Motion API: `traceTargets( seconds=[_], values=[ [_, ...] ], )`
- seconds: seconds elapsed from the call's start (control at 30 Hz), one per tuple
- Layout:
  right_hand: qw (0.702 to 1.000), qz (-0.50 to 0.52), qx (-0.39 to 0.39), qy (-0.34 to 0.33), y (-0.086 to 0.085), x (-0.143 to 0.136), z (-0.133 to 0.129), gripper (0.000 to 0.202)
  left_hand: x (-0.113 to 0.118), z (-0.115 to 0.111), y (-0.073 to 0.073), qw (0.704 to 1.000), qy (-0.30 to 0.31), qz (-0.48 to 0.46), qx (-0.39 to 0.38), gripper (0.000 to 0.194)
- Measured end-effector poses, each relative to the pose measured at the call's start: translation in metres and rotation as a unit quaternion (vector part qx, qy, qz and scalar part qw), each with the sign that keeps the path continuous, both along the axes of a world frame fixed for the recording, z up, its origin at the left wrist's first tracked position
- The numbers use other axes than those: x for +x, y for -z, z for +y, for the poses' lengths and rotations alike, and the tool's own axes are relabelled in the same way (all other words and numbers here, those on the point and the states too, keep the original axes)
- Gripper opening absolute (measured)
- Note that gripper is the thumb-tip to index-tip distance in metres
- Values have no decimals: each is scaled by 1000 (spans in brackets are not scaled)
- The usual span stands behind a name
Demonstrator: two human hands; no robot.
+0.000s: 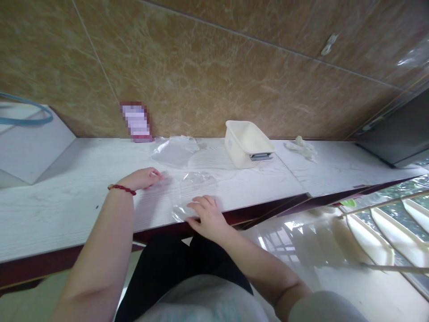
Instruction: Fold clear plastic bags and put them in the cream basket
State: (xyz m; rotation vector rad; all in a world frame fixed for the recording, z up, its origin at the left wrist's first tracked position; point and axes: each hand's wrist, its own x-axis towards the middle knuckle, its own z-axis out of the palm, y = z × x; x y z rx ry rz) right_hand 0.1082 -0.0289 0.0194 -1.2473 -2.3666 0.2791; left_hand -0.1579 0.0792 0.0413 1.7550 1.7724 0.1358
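My left hand (146, 177), with a red bracelet at its wrist, hovers over the white wood-grain counter (67, 205), its fingertips pinched together; what they hold, if anything, is too small to name. Near the counter's front edge, my right hand (207, 216) has its fingers apart and touches the right side of a clear plastic bag (187, 192) lying flat. Another clear plastic piece (176, 151) lies behind, close to the wall.
A cream bin (243, 145) with a grey handle stands against the wall. Crumpled white material (301, 147) lies to its right. At the left is a white box (30, 143) with a blue strap; a blurred-out upright item (136, 121) leans on the wall.
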Motion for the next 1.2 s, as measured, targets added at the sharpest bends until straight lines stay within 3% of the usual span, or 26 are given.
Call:
traceTargets(
  seconds=[0.17,0.4,0.6,0.7,0.93,1.1,1.2],
  values=[
    [1000,8,-18,-4,10,-20,-25,37,20,-14,5,998,-39,-48,20,61],
    [1000,24,-5,5,23,-37,-20,32,20,-9,27,989,-73,-117,55,49],
    [999,48,0,-4,30,-37,-18,17,29,-11,16,986,-66,-137,65,34],
    [998,55,-4,9,30,-36,-19,15,29,-7,8,989,-32,-121,73,29],
    [995,79,-13,61,27,-35,-25,9,23,7,-8,987,132,-73,55,29],
    [994,78,-4,73,19,-44,-27,39,26,12,-18,979,196,15,52,28],
    [995,66,-3,79,17,-52,-26,45,26,13,-18,969,237,38,67,27]
  ],
)
